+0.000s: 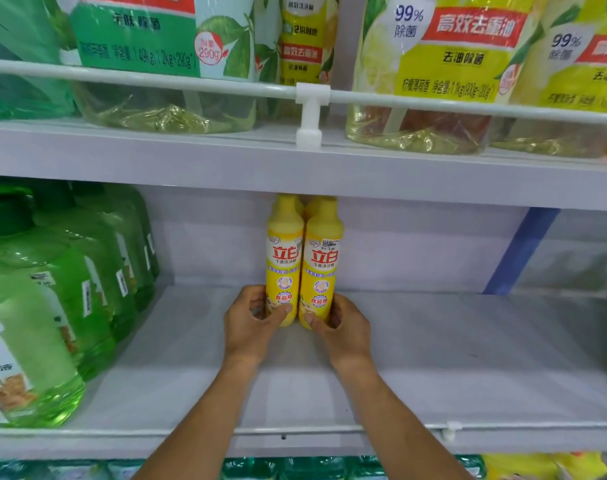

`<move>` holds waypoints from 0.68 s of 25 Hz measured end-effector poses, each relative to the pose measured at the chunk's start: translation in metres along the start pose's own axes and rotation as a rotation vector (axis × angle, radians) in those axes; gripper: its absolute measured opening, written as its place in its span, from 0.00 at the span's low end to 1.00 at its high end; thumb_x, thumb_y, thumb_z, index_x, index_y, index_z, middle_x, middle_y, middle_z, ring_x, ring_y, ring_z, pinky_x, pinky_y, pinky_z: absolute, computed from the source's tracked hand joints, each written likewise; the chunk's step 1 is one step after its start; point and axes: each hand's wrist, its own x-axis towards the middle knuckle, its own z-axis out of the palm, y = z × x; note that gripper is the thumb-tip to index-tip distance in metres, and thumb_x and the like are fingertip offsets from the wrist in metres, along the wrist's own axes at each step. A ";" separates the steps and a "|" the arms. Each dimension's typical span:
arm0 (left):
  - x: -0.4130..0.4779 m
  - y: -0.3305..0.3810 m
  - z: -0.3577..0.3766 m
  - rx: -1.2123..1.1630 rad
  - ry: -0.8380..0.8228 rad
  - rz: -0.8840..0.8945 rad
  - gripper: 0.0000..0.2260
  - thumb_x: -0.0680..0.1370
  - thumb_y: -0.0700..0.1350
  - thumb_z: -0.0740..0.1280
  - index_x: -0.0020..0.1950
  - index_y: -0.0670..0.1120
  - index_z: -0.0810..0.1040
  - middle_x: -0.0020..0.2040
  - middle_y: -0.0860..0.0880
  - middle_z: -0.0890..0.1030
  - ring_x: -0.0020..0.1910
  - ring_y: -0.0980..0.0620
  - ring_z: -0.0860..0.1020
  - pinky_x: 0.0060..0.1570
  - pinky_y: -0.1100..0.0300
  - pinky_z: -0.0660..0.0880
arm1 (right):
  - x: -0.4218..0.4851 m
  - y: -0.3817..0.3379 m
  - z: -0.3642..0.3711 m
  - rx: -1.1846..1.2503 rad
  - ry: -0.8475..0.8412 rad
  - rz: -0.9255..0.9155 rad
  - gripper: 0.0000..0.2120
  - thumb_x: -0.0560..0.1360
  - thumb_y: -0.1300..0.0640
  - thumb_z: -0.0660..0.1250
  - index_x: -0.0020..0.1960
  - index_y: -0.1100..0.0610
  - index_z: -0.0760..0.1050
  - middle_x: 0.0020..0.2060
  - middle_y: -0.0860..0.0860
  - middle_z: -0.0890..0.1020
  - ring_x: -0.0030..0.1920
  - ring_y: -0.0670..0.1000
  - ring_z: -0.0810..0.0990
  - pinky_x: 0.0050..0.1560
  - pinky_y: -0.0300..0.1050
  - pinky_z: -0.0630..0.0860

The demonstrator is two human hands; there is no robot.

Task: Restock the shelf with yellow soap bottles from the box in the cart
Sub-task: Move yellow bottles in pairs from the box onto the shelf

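Two yellow soap bottles stand upright side by side on the white shelf point(433, 358), far back near its rear wall. My left hand point(250, 320) grips the base of the left yellow bottle point(284, 258), thumb across its front. My right hand point(343, 323) grips the base of the right yellow bottle point(322, 261) the same way. Tops of more yellow bottles point(300, 202) show just behind these two. The box and cart are out of view.
Large green detergent jugs point(52, 299) fill the shelf's left side. A blue upright point(522, 251) bounds the right. Refill pouches point(444, 64) sit on the upper shelf behind a white rail point(191, 81). A low rail point(451, 429) runs along the shelf's front edge.
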 end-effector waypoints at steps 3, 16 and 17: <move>0.002 0.000 0.000 -0.004 -0.017 -0.002 0.17 0.68 0.38 0.81 0.54 0.45 0.81 0.48 0.53 0.85 0.44 0.64 0.83 0.43 0.73 0.76 | 0.003 -0.001 0.002 -0.003 -0.015 -0.006 0.16 0.65 0.50 0.80 0.50 0.47 0.82 0.46 0.43 0.87 0.46 0.43 0.85 0.52 0.52 0.83; 0.008 -0.002 0.002 -0.007 -0.037 0.020 0.17 0.69 0.39 0.80 0.55 0.44 0.81 0.49 0.54 0.85 0.46 0.62 0.84 0.44 0.71 0.78 | 0.011 0.000 0.003 -0.025 -0.015 -0.038 0.18 0.67 0.52 0.81 0.56 0.50 0.82 0.49 0.44 0.87 0.48 0.42 0.85 0.53 0.46 0.83; 0.007 -0.002 0.002 -0.004 -0.038 0.019 0.17 0.69 0.39 0.80 0.55 0.45 0.81 0.49 0.55 0.85 0.45 0.62 0.84 0.44 0.71 0.78 | 0.011 -0.001 0.003 -0.031 -0.015 -0.038 0.19 0.67 0.51 0.81 0.56 0.50 0.82 0.49 0.43 0.87 0.48 0.41 0.85 0.53 0.45 0.83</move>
